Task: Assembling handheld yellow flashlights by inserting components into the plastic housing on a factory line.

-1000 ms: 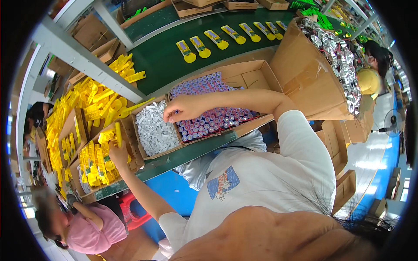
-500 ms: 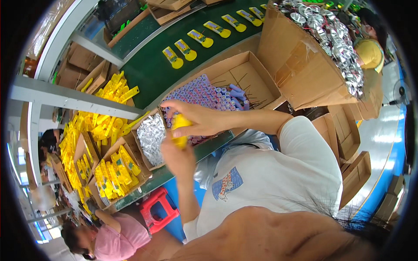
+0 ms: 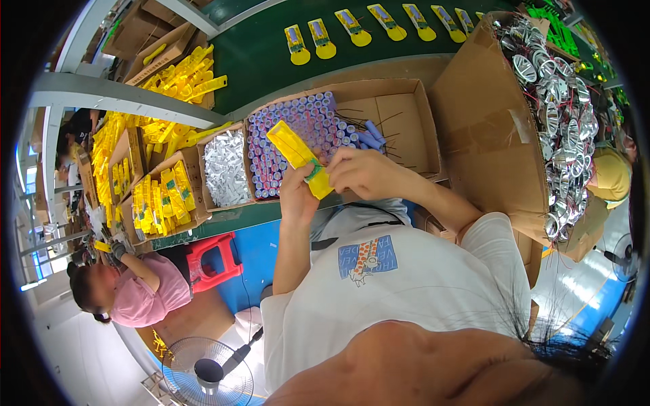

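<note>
My left hand (image 3: 298, 194) is closed around the lower part of a long yellow plastic housing (image 3: 290, 145). The housing tilts, its open side up, with a small green circuit board and thin dark wires in it. Close against its right edge, my right hand (image 3: 369, 174) has its fingers pinched together; what lies between the fingertips, if anything, is too small to make out. Behind both hands is a cardboard box (image 3: 433, 128) of purple cylindrical battery cells (image 3: 288, 111), several of them lying loose with thin wires.
Left of the cells are a box of small silvery-white pieces (image 3: 227, 169) and a box of yellow housings with boards (image 3: 162, 203). Finished-looking yellow units (image 3: 352, 27) line the green belt (image 3: 254, 47). A tall carton (image 3: 484, 115) holds reflectors (image 3: 558, 128). A co-worker in pink (image 3: 152, 291) sits left, near a red stool (image 3: 213, 262).
The yellow housing was blurred between both hands; now it shows clearly in my left hand, tilted. My right hand has moved to its right edge. The view has shifted, bringing in a fan.
</note>
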Demonstrator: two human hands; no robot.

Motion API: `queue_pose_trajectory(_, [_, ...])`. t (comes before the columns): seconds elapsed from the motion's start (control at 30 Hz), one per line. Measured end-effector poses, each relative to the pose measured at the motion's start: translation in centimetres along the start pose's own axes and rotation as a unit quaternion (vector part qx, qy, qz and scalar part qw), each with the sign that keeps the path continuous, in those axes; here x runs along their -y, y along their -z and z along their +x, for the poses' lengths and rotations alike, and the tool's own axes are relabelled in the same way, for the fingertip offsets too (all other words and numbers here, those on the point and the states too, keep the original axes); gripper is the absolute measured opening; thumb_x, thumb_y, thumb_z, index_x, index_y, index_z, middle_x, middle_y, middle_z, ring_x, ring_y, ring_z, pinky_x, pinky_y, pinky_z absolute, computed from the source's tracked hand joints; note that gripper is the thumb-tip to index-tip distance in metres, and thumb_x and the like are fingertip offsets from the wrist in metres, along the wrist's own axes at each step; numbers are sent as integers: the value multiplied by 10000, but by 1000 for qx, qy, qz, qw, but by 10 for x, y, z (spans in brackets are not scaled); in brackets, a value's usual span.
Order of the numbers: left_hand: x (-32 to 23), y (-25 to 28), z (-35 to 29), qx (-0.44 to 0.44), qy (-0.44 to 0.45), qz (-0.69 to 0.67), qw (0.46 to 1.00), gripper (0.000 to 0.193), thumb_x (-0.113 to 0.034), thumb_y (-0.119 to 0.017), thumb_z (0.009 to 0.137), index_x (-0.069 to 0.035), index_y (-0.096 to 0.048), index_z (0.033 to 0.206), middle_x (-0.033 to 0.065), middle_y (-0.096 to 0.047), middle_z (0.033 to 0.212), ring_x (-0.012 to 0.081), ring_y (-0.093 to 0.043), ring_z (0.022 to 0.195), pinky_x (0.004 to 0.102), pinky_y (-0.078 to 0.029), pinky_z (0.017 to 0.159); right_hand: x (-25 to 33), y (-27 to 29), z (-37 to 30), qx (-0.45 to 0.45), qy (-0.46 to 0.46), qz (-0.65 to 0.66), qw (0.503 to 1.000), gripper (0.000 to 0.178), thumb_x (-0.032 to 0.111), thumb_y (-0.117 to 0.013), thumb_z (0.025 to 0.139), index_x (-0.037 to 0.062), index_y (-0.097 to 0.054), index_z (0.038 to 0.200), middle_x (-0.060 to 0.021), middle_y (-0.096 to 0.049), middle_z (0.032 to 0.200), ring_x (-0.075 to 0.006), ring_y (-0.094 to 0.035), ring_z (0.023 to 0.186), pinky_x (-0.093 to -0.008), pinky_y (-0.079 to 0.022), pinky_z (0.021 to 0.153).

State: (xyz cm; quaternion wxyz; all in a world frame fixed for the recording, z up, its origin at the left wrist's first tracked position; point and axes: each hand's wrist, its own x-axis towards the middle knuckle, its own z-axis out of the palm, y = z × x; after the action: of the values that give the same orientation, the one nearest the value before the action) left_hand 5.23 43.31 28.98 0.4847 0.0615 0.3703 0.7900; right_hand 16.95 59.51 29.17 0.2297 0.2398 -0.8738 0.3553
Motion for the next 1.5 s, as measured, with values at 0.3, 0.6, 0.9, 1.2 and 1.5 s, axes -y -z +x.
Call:
queue_pose_trajectory(0.3, [2, -23, -17, -17, -142, 368, 919, 674, 48, -455, 851, -52, -163, 1450, 131, -384, 1338, 216, -413, 1224, 329, -338, 1045, 19, -3, 43, -281, -251, 52, 925, 156, 91, -755, 754, 50, -652, 865, -44, -563, 735, -120, -559, 574, -247, -446, 510])
queue_pose_trajectory(0.6, [-18, 30, -13, 15, -142, 323, 935, 583, -330, -416, 962, -53, -244, 1446, 124, -408, 1350, 227, -411, 1257, 357, -306, 1070, 22, -44, 75, -308, -279, 44, 908, 163, 69, -753, 739, 48, -600, 791, -50, -549, 703, -142, -550, 538, -264, -415, 450])
queue_pose_trajectory(0.9, [-44, 45, -18, 40, -35, 113, 992, 476, -69, -409, 942, -129, -274, 1395, 117, -537, 988, 195, -568, 766, 374, -522, 705, 1, -28, 53, -164, -298, -91, 936, 67, 129, -680, 809, 99, -643, 857, -74, -667, 816, -254, -655, 706, -366, -518, 595])
queue_pose_trajectory(1.2, [-43, 48, -18, 95, -25, 180, 979, 314, -28, -363, 962, -96, -298, 1262, 85, -518, 943, 156, -557, 718, 335, -527, 666, -49, 24, 18, -56, -526, -158, 834, 259, 269, -685, 832, 13, -710, 847, -116, -692, 776, -198, -670, 699, -335, -529, 623])
queue_pose_trajectory(1.5, [-31, 32, -19, 40, -97, 263, 959, 542, -4, -428, 926, -59, -183, 1406, 121, -484, 1089, 152, -578, 815, 274, -513, 692, 7, -57, 115, -180, -375, -48, 908, 289, 252, -734, 844, 8, -586, 796, -100, -635, 700, -149, -632, 593, -265, -495, 522])
